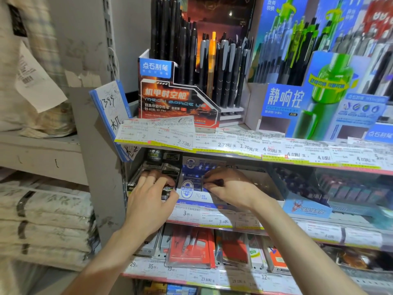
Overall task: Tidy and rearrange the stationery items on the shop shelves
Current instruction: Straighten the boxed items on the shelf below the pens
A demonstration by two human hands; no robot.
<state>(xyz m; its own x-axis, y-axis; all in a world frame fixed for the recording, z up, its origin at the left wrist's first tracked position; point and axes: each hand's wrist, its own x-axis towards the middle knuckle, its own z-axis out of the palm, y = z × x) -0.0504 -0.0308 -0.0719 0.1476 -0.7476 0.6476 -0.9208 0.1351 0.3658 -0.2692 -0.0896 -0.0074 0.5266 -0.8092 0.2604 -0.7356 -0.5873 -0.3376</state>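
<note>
Two hands are reached into the second shelf from the top, because the small boxes there are being put in order. The left hand (152,193) is laid at about 9 o'clock of the picture's middle, its fingers spread and bent over the dark packets (153,179); whether one packet is really gripped cannot be told. The right hand (228,189) is held at about 3 o'clock of the left one, with fingers curled, and something small and dark seems to be pinched at the fingertips (209,184) above the blue and white box (191,186). This box is kept between the two hands, probably so that its contents can be lined up.

Below, at 6 o'clock, red packets (191,245) are stored behind price labels (187,213). Farther, at 12 o'clock, black pens (191,50) are stood in an orange display box (170,99), and a blue and green display (314,92) is seen at 2 o'clock. The upper shelf edge (244,145) hangs low over the hands, so the space for lifting is judged narrow. At 9 o'clock, bundled sacks (42,220) are stacked.
</note>
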